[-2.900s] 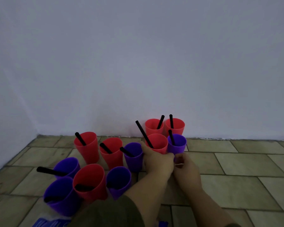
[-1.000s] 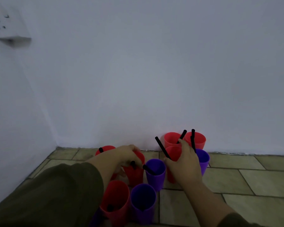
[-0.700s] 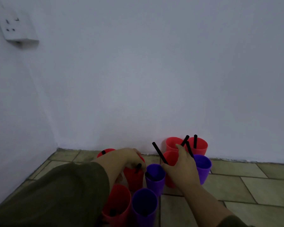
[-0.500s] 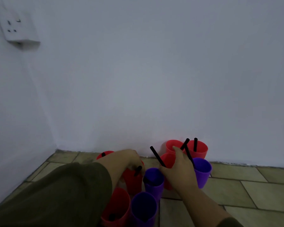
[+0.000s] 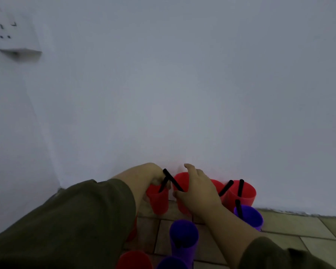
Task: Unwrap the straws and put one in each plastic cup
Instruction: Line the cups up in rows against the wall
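Red and purple plastic cups stand on the tiled floor by the wall, most with a black straw inside. My left hand curls over the rim of a red cup that holds a black straw. My right hand grips the neighbouring red cup, thumb on its near side, with a long straw leaning out of it. Two more red cups with straws stand against the wall to the right. In front of them a purple cup holds a straw. Another purple cup stands nearer me.
The white wall rises right behind the cups, with a socket plate on the left wall. A red cup and a purple cup sit at the bottom edge. Bare floor tiles lie to the right.
Both hands have moved forward toward the wall, each with a red cup. The purple cup between them is now left behind, nearer me. The view has tilted upward.
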